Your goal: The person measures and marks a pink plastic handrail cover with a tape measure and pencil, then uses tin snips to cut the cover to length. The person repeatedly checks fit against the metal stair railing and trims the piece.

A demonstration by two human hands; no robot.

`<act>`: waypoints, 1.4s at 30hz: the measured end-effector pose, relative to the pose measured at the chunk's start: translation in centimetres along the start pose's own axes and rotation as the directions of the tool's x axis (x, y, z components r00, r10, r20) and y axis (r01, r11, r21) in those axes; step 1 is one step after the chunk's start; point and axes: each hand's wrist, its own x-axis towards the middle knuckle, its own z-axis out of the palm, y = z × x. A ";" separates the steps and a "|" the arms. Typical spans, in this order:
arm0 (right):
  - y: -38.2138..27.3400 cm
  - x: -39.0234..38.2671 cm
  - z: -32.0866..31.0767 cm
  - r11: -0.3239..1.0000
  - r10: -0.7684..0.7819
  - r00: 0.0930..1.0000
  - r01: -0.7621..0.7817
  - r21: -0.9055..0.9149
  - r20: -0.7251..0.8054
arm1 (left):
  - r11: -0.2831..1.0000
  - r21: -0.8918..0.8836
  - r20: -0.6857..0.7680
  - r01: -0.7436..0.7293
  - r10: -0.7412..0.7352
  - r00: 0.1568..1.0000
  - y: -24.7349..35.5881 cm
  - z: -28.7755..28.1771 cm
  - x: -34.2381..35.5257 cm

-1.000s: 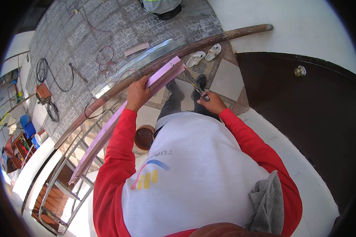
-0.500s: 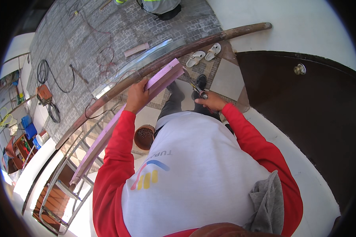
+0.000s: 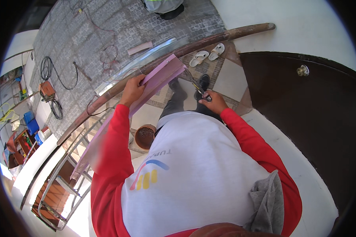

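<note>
My left hand [image 3: 133, 90] is wrapped round a long pink channel-shaped strip [image 3: 156, 81], its fingers over the far edge. The strip slants from the centre down to the lower left, partly hidden behind my left sleeve. My right hand [image 3: 215, 102] is closed on the handles of a plier-like hand tool [image 3: 201, 90]. That tool's tip is at the strip's upper right end; whether its jaws grip the edge I cannot tell. Below the strip, by my legs, a brown pot [image 3: 145, 137] holds thin dark pieces that look like nails or screws.
A metal-tube frame [image 3: 55, 185] stands at lower left under the strip. A long brown pole [image 3: 178, 52] crosses beyond my feet, near white sandals [image 3: 199, 58]. Cables and an orange-brown box [image 3: 47, 89] lie on the paving. A dark door [image 3: 296, 106] is at right.
The pink strip has turned, so more of its broad inner face shows. My left hand has shifted slightly left with it. My right hand keeps the tool at the strip's end.
</note>
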 end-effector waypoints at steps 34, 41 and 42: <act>-0.8 -0.7 -0.9 0.980 -0.112 0.988 0.092 0.174 0.110 | 0.956 -0.275 0.176 0.099 -0.052 0.983 -0.5 -2.1 -0.4; -3.7 0.5 -3.3 0.929 -0.062 0.933 -0.075 0.362 0.354 | 0.976 -0.189 0.184 0.106 -0.071 0.980 -0.3 -2.7 -0.1; -4.1 0.6 -3.5 0.905 -0.029 0.908 -0.154 0.397 0.419 | 0.987 -0.141 0.174 0.074 -0.049 0.984 -0.1 -2.6 -0.3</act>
